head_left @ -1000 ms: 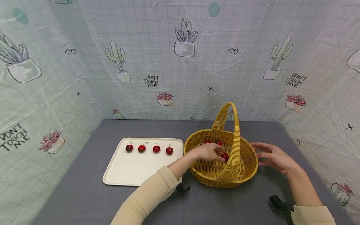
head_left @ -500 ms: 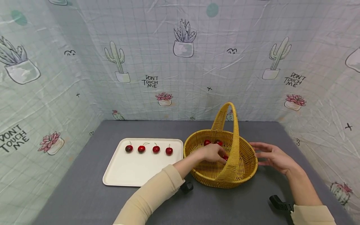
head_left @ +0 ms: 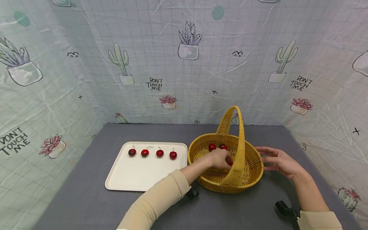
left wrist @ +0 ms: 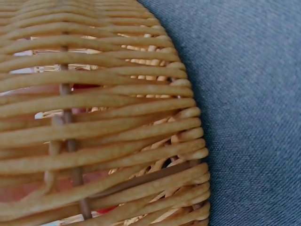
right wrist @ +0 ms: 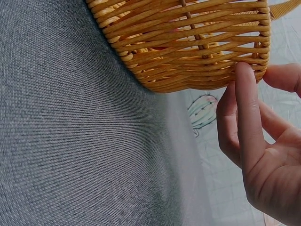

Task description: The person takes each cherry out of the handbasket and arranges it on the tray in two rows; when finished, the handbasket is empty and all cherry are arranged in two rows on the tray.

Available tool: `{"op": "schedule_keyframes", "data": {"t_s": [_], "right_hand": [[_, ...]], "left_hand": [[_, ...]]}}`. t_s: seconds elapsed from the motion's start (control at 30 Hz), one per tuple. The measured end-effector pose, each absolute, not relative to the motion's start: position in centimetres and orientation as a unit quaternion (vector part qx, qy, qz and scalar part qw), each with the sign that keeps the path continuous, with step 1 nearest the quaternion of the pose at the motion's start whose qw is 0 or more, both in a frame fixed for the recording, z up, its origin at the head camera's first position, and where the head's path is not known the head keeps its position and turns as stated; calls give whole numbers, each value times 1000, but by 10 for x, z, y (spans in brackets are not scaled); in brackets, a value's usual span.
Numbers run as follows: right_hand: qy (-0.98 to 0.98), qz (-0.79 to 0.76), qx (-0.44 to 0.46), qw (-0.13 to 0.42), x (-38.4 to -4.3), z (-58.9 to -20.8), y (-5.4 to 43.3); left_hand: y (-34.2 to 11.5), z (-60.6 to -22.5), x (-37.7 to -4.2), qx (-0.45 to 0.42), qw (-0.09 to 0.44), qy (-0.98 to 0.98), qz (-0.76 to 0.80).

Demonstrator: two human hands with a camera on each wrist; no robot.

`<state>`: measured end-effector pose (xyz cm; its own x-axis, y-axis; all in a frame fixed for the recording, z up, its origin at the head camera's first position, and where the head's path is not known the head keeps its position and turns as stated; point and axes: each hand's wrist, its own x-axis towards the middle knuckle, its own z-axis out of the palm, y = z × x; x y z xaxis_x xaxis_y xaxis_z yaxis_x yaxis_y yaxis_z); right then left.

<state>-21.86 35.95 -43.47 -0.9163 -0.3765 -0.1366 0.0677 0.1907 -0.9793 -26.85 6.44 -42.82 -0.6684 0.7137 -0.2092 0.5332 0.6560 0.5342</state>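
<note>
Left hand (head_left: pixel 219 158) seems lower, its cherry (head_left: pixel 231 164) more hidden.

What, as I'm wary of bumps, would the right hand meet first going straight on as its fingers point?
The basket: the right hand points at its outer side. In the right wrist view, one fingertip seems to touch it, though contact is hard to confirm.

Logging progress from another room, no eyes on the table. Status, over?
Left hand in basket, gripping a cherry, mostly hidden. Right hand touching basket's outer side. Two more cherries visible inside, four on tray. Handle close beside left hand.
</note>
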Motion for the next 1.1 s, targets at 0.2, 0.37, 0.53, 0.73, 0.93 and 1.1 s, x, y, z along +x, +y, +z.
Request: {"op": "schedule_keyframes", "data": {"t_s": [0.2, 0.37, 0.53, 0.73, 0.93, 1.1], "right_hand": [[754, -626, -99, 173, -219, -434, 359], [755, -625, -98, 174, -218, -435, 358], [760, -621, -93, 171, -217, -434, 357], [759, -621, -91, 172, -217, -435, 357], [758, -622, -91, 173, -217, -435, 357], [758, -623, -91, 173, -216, -434, 357]], "left_hand": [[66, -430, -268, 354, 188, 894, 202], [66, -430, -266, 356, 193, 894, 193], [68, -429, -265, 361, 185, 897, 175], [69, -430, -264, 366, 187, 895, 173], [67, -432, -266, 380, 180, 889, 181], [62, -430, -267, 380, 177, 884, 205]]}}
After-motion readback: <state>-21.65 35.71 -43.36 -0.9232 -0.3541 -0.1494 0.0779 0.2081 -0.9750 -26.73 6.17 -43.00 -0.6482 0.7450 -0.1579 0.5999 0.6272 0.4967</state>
